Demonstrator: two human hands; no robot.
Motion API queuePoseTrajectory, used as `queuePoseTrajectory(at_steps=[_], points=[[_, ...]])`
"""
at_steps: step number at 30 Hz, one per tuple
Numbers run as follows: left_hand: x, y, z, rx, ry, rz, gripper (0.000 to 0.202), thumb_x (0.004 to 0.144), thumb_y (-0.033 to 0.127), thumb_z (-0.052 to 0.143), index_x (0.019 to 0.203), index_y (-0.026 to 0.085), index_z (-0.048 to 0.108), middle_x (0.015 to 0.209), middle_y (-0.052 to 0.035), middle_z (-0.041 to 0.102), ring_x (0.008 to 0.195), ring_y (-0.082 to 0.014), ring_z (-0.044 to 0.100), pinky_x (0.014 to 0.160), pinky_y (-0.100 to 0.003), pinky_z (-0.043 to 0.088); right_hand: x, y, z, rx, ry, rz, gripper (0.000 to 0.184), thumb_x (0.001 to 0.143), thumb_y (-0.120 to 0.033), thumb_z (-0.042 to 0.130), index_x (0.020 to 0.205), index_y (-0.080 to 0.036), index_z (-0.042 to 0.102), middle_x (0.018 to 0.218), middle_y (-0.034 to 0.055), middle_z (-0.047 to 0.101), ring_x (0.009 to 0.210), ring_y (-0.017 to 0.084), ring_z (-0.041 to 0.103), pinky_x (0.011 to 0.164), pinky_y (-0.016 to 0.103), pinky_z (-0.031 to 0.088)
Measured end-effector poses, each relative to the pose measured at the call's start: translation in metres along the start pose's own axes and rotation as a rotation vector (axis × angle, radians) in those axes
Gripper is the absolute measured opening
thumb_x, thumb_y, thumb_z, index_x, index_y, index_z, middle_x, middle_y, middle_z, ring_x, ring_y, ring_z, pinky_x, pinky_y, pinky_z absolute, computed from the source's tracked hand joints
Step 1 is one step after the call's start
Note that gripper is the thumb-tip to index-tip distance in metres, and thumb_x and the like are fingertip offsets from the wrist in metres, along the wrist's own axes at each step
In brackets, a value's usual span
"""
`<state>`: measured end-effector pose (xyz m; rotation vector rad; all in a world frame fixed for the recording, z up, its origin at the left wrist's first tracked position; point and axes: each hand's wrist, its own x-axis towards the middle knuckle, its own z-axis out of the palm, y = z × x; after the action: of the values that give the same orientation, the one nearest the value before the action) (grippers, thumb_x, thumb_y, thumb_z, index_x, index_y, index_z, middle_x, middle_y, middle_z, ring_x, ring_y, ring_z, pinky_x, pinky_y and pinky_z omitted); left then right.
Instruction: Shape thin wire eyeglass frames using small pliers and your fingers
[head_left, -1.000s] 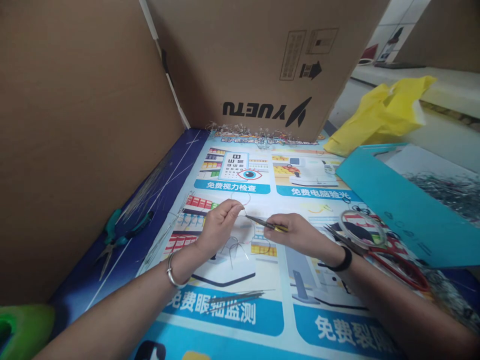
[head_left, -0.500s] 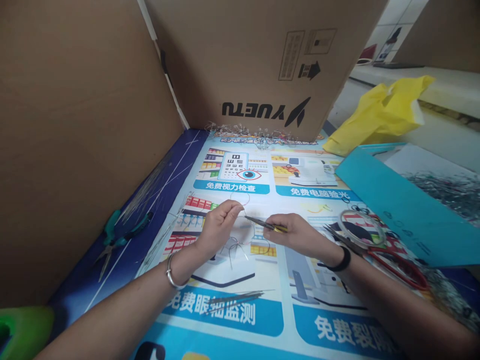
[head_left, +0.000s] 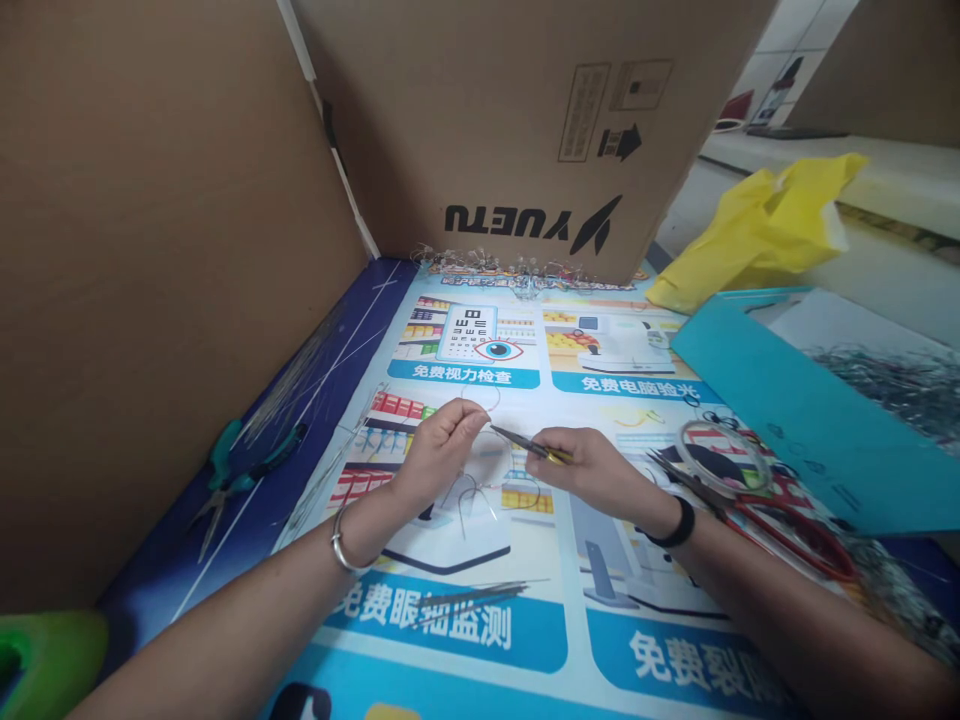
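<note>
My left hand (head_left: 448, 445) is closed in a pinch on a thin wire (head_left: 496, 398), part of which curves up beyond the fingertips. My right hand (head_left: 581, 470) is wrapped around slim needle-nose pliers (head_left: 521, 440) with dark tapered jaws and some yellow on the handle. Their tip meets the wire right beside my left fingertips; whether the jaws grip it is too small to tell. Below the hands, several bent wires (head_left: 474, 495) curve over the printed sheet (head_left: 525, 560). Closer to me lies a bundle of straight dark wires (head_left: 472, 595).
Teal-handled pliers (head_left: 236, 480) and loose wires (head_left: 289, 385) lie at left. Cardboard walls (head_left: 525, 120) stand left and behind. On the right are a blue box (head_left: 795, 420) of wire pieces, red-handled scissors (head_left: 799, 535), a clear ring-shaped spool (head_left: 724, 455) and a yellow bag (head_left: 765, 230).
The tip of the pliers has risen slightly, up against my left fingertips. My left hand stays almost in place, and the wires beneath have shifted a little.
</note>
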<state>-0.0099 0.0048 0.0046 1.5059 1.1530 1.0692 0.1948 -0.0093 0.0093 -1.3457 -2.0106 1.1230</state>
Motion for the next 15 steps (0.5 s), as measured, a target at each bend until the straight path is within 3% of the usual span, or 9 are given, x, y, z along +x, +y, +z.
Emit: queuePoseTrajectory(at_steps=[3, 10, 15], points=[[-0.0005, -0.0004, -0.0004, -0.04, -0.101, -0.045, 0.021, 0.085, 0.04, 0.049, 0.08, 0.019, 0.052, 0.044, 0.0089, 0.04, 0.038, -0.0067, 0.037, 0.043, -0.018, 0.032, 0.0007, -0.0009, 0.0003, -0.014, 0.02, 0.022, 0.02, 0.079, -0.034, 0.052, 0.067, -0.018, 0.056, 0.06, -0.004, 0.044, 0.059, 0.01, 0.039, 0.054, 0.023, 0.03], [0.0029, -0.002, -0.002, -0.004, -0.035, 0.029, 0.016, 0.081, 0.032, 0.055, 0.08, 0.017, 0.057, 0.068, 0.0024, 0.055, 0.059, -0.0073, 0.048, 0.057, -0.019, 0.039, -0.0003, 0.0014, 0.0008, -0.043, 0.039, 0.006, 0.022, 0.081, -0.035, 0.05, 0.069, -0.018, 0.057, 0.063, -0.0035, 0.047, 0.06, 0.01, 0.041, 0.055, 0.023, 0.031], [0.0038, -0.0048, -0.0015, -0.123, -0.09, 0.003, 0.016, 0.078, 0.029, 0.059, 0.087, 0.016, 0.057, 0.071, 0.0023, 0.056, 0.062, -0.0078, 0.052, 0.06, -0.021, 0.041, -0.0004, 0.0021, 0.0011, -0.06, 0.049, -0.006, 0.023, 0.081, -0.036, 0.049, 0.068, -0.019, 0.056, 0.062, -0.0036, 0.047, 0.06, 0.01, 0.041, 0.055, 0.023, 0.031]])
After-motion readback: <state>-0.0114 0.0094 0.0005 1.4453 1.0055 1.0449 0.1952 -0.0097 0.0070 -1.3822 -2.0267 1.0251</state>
